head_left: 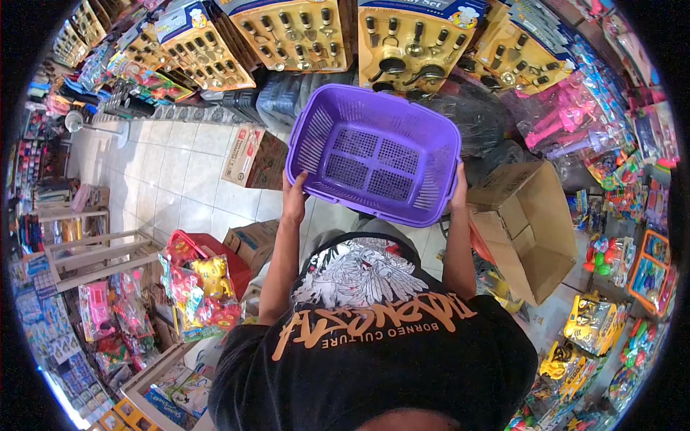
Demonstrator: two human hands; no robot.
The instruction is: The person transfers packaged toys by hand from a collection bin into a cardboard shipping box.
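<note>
A purple plastic basket [374, 210] with slotted walls and a perforated bottom is held up in front of me, tilted so that its bare inside faces me. My left hand [295, 192] grips its left rim, the thumb over the edge and the other fingers hidden behind the wall. On the opposite side my right hand [458, 188] is closed around the right rim, its fingers mostly hidden. Behind the basket's far edge hang carded toy kitchen sets [413, 47].
An open cardboard box [528, 237] stands close to my right arm. A closed carton [253, 158] sits on the tiled floor [180, 165] to the left. Near my left elbow is a red tub [233, 262] with bagged toys. Packaged toys [568, 118] line the right side.
</note>
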